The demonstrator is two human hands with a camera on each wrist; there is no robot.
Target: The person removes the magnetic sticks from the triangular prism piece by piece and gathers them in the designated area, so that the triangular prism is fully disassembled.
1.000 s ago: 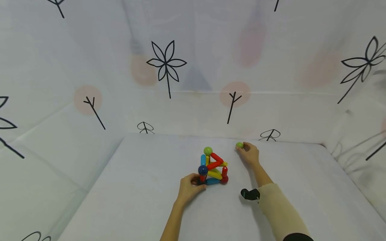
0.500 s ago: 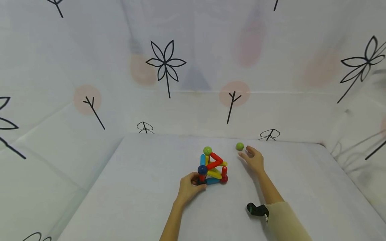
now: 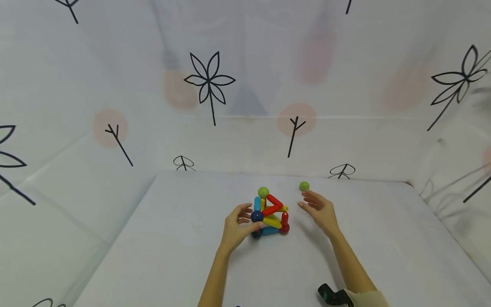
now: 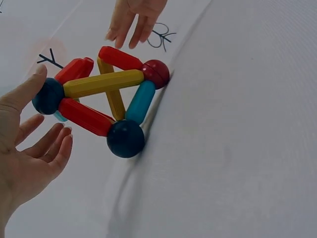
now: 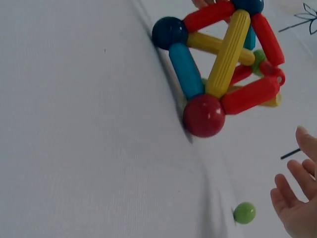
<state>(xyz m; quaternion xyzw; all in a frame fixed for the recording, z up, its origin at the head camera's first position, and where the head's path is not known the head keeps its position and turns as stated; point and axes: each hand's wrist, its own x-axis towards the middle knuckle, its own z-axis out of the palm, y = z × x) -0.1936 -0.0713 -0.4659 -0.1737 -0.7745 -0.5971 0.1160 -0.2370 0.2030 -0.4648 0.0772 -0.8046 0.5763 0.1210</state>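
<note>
A magnetic stick-and-ball frame stands mid-table, made of red rods [image 3: 272, 210], yellow rods [image 4: 104, 83] and blue rods [image 5: 186, 69]. Dark blue balls [image 4: 126, 139], a red ball [image 5: 204, 116] and a green top ball [image 3: 263, 192] join them. My left hand [image 3: 235, 229] is beside the frame's left side, its thumb tip at the upper dark blue ball [image 4: 48, 95] and its other fingers loosely spread. To the right, my right hand [image 3: 322, 213] hovers with relaxed fingers and holds nothing. A loose green ball [image 3: 304, 186] lies just beyond its fingertips.
The white table [image 3: 161, 256] runs back to a white cloth wall [image 3: 245, 145] printed with leaf and twig drawings. A black wrist-worn device [image 3: 333, 296] sits at the right sleeve [image 3: 368, 298].
My right hand has let go of the loose green ball and drawn back toward me. My left hand has released the frame's lower corner and risen to the upper dark blue ball.
</note>
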